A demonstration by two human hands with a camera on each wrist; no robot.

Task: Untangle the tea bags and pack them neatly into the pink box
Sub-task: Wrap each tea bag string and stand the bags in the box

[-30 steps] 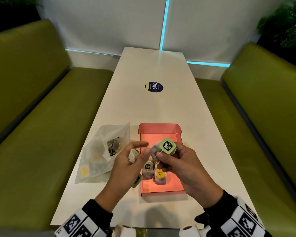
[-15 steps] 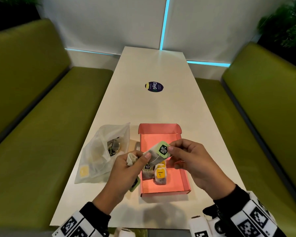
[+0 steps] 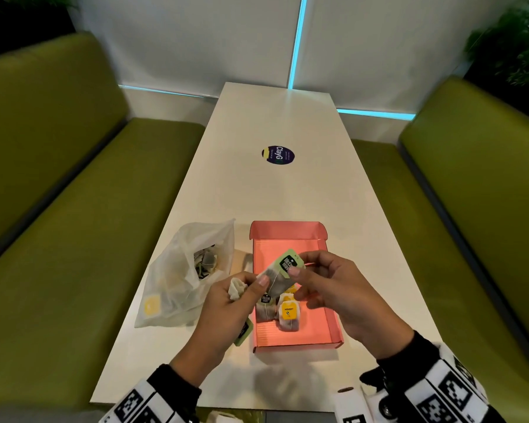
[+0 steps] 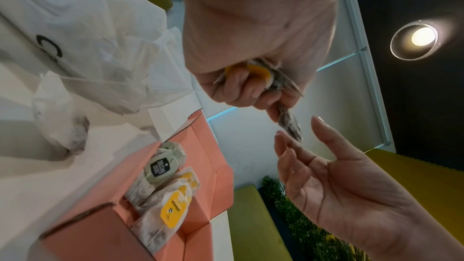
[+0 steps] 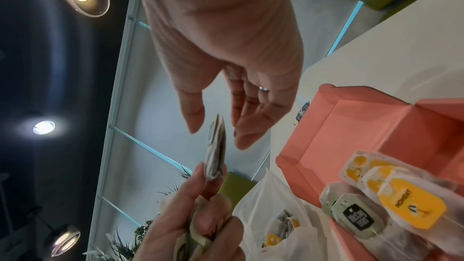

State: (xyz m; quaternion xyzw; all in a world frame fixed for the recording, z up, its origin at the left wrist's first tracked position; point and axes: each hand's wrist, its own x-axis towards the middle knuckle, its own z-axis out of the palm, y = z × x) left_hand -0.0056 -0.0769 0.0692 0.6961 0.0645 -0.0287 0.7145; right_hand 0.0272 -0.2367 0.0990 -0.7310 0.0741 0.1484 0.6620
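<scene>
Both hands [image 3: 226,309] [image 3: 339,297] hold one tea bag [image 3: 280,274] above pink box [image 3: 333,322].

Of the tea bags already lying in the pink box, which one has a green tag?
The left tea bag, nearest the plastic bag; the others in the pink box carry yellow tags.

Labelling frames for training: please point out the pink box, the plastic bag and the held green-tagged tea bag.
pink box [image 3: 287,228]: head view, far flap.
plastic bag [image 3: 168,270]: head view, its side.
green-tagged tea bag [image 3: 288,264]: head view, its tag.
</scene>
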